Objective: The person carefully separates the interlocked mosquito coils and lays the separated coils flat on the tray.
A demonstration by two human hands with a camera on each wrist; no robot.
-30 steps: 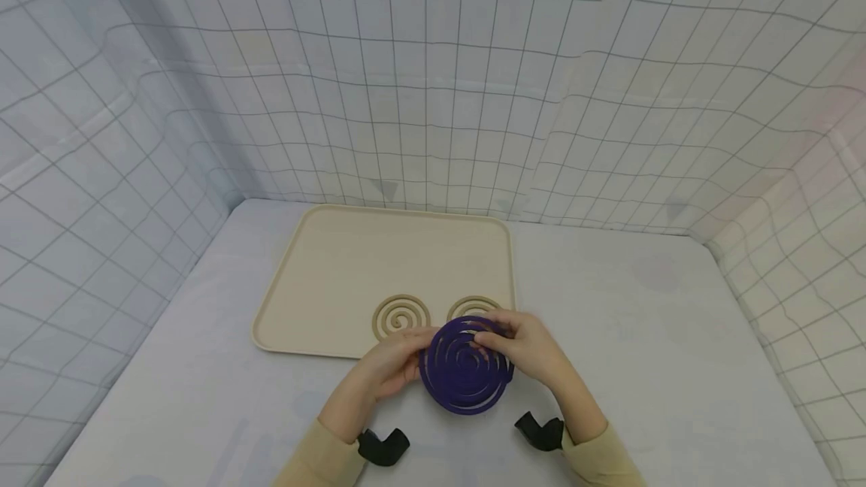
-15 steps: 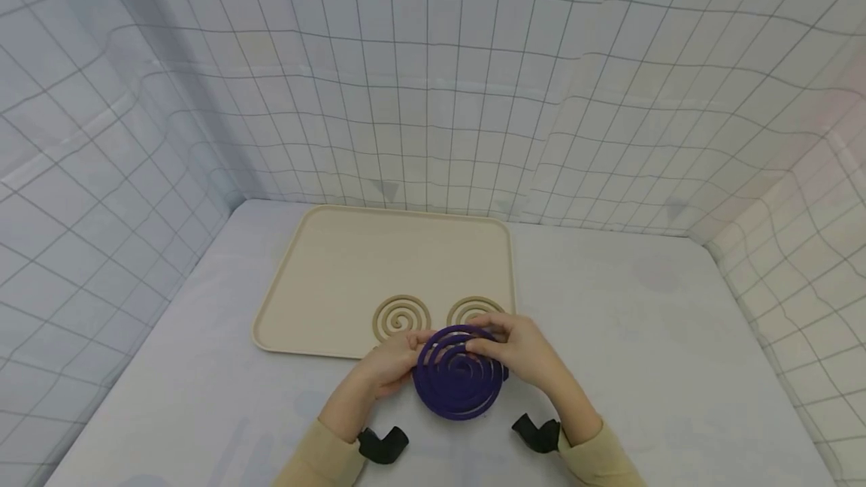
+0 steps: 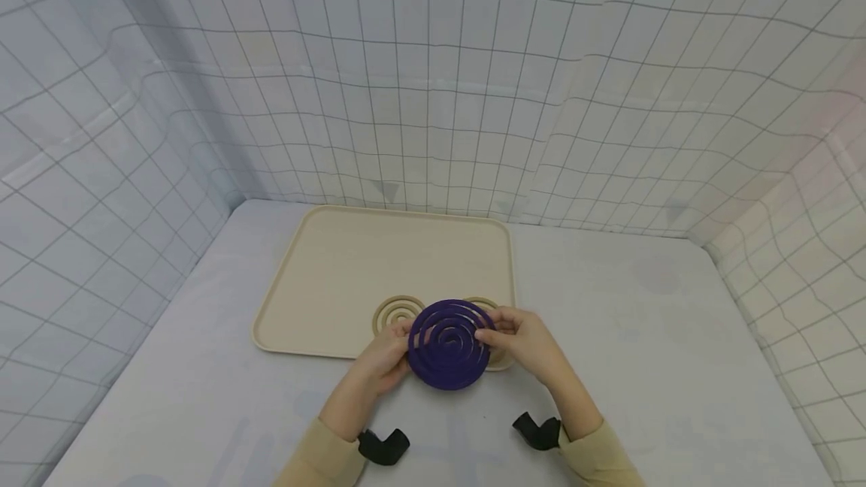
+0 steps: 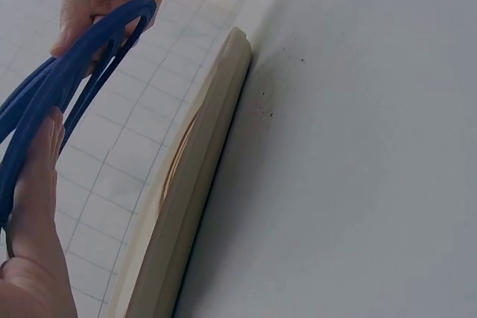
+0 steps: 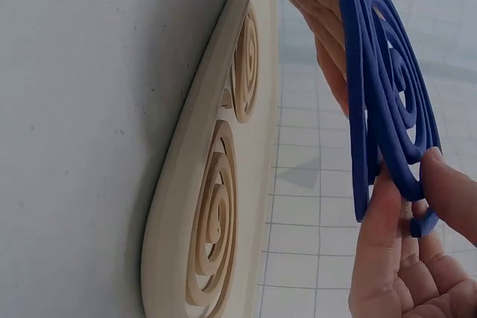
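Observation:
Both hands hold a blue-purple mosquito coil, tilted in the air over the near edge of the beige tray. My left hand grips its left rim, with fingers partly hidden behind it. At its right rim, my right hand pinches the coil, thumb in front and fingers behind. The right wrist view shows the blue coil edge-on, with layers partly spread apart. On the tray lie two tan mosquito coils, a left one and a right one, both partly covered by the blue coil in the head view.
The tray's raised rim stands beside the hands. White table surface surrounds the tray. Grid-patterned white cloth walls enclose the back and sides. Black wrist pieces sit below both forearms.
The blue mosquito coil has moved left and, in the last half second, away from me over the tray's near edge. Both hands keep hold of it. The tan coils have not moved.

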